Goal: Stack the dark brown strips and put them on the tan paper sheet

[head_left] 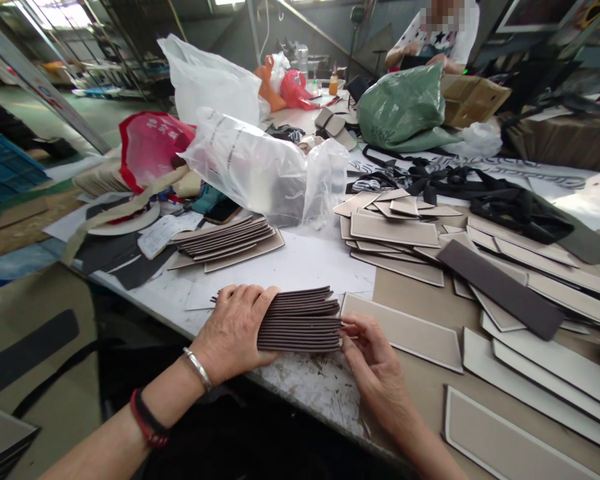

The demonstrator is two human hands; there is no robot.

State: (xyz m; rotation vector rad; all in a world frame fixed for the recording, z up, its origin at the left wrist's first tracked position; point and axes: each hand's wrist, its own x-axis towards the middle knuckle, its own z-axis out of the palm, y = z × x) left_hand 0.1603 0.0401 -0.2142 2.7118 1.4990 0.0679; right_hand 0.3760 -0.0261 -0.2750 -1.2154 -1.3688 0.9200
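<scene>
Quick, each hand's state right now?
Left hand: closed on a stack of dark panels.
Right hand: partly curled at that stack's right end; whether it grips cannot be told.

Text: none legible | pink bag (147, 157): white characters (164, 129) (blurred) | green bag (403, 103): possibly lettering (384, 134)

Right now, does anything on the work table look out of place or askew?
One dark strip stands out: it lies across the pale panels on the right, showing a dark face while those around it show pale faces.
</scene>
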